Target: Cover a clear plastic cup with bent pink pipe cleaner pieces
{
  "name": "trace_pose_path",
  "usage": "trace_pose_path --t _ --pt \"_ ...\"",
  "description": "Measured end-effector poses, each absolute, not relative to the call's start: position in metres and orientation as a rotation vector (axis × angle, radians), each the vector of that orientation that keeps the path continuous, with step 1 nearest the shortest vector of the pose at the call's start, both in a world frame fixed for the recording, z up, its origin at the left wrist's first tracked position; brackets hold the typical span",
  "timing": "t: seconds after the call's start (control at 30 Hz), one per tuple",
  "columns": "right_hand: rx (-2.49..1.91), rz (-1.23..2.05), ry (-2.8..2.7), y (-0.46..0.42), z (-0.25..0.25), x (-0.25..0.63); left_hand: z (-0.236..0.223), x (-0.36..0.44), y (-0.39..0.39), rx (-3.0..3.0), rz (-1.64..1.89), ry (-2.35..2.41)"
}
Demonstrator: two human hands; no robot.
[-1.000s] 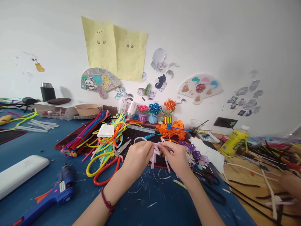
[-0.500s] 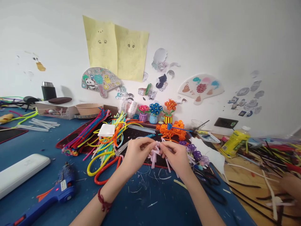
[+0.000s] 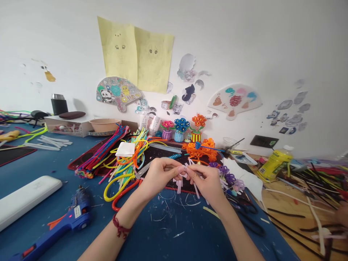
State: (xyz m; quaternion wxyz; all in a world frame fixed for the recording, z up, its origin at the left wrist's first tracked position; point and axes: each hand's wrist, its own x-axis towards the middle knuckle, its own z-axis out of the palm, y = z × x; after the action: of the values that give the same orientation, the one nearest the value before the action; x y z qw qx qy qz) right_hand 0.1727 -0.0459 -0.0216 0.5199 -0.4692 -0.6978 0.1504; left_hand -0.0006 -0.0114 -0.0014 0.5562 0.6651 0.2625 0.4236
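Observation:
My left hand [image 3: 160,175] and my right hand [image 3: 208,179] meet over the middle of the table, thumbs and fingertips pinched together. Between them is a small pale-pink pipe cleaner piece [image 3: 185,168], mostly covered by the fingers. More pale-pink pipe cleaner strips [image 3: 179,185] show just below the fingertips; whether they hang from the held piece or lie on the mat, I cannot tell. Scissors [image 3: 141,170] lie beside my left wrist. Purple pipe cleaner flowers [image 3: 230,178] are to the right of my right hand.
A blue glue gun [image 3: 77,214] and a white case [image 3: 32,197] lie at left. Bundled pipe cleaners [image 3: 102,154] sit behind. Small flower pots [image 3: 179,137] and orange pipe cleaner flowers [image 3: 208,148] stand near the wall. A yellow bottle [image 3: 276,163] is at right, with another person's hand [image 3: 342,214] at the edge.
The view has shifted slightly, so the scene sits a little further right. My fingers have adjusted their pinch on the pipe cleaner. The other person's hand has moved toward the right edge.

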Motion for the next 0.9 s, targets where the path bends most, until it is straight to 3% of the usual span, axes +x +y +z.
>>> trace_pose_path --t 0.6,0.9 --pt "-1.127 0.293 -1.728 -0.0476 -0.0208 0.1696 -0.0016 0.0011 -0.0133 1.670 1.097 0.699" --pt "-1.089 0.764 -1.536 -0.0471 -0.0168 0.1728 0.0014 -0.0005 -0.0117 1.710 1.033 0.653"
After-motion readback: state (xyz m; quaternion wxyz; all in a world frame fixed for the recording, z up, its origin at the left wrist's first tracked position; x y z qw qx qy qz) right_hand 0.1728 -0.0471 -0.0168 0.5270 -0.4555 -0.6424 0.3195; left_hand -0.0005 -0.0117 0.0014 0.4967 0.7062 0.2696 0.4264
